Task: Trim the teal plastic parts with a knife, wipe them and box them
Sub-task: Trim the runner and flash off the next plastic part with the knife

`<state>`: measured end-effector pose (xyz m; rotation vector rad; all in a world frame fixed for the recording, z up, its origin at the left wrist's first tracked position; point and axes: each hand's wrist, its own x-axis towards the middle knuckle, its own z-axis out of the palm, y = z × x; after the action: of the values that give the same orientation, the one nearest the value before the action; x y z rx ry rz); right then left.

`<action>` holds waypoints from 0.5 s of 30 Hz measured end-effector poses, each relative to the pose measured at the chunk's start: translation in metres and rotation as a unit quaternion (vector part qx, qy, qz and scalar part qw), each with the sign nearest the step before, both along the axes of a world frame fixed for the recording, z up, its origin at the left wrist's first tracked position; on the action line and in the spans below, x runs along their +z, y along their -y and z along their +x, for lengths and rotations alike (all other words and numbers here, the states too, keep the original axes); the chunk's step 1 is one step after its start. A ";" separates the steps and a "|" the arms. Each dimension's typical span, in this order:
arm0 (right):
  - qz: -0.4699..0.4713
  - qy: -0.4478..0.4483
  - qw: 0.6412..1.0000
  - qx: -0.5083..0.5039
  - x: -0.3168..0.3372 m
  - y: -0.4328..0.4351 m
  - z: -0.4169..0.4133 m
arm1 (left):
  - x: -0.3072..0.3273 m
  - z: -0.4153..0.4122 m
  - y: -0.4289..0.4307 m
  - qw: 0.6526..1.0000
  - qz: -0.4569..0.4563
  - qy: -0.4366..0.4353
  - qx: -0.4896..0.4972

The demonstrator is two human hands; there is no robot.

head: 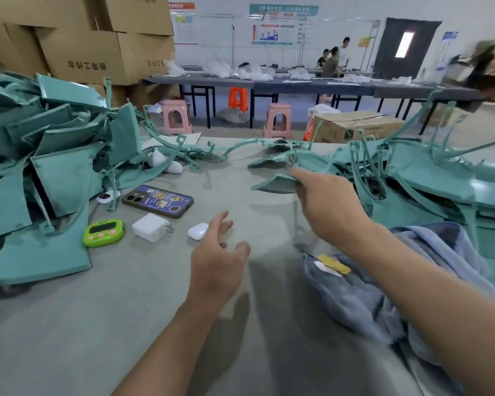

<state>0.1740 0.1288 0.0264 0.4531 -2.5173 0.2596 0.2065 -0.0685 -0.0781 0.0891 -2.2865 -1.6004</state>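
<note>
Right hand [323,201] reaches fwd over the table [126,324], thumb and fingers pinching the near edge of a teal part [275,185], which is lifted just off the surface at centre-right. Left hand [217,261] hovers lower, nearer the body, fingers loose and spread, holding nothing.

Around: big left pile [55,172] of teal panels w/ thin runner strips sticking out. The right pile [426,178] is similar and lies right behind the held part, its strips arching up. A blue cloth [383,295] is bunched under the right forearm, w/ a yellow-handled knife [333,264] lying on it.

Btwn left hand and left pile:
- phone [157,201], back up, cartoon stickers on case
- white charger [150,227]
- white earbud case [197,231]
- green timer [103,233]

Bkgd: stacked cartons [97,47] behind the left pile, pink stools [177,117], orange stool [237,98], long dark tables [297,84] w/ white bags, people [332,61] at the far end, and an open carton [355,124] on the floor.

Writing: dark characters on the cartons, can't make them out reliably. Wall posters are too small to read. Phone sticker text is illegible.
</note>
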 end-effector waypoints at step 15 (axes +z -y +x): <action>-0.710 0.257 0.650 0.087 0.060 0.031 0.026 | 0.029 0.030 -0.008 0.970 0.187 -0.097 -0.118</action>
<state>0.1997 0.0983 0.0867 -0.1013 -1.8229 2.4240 0.2369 -0.0604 -0.0495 -0.2459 -1.8804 -2.0473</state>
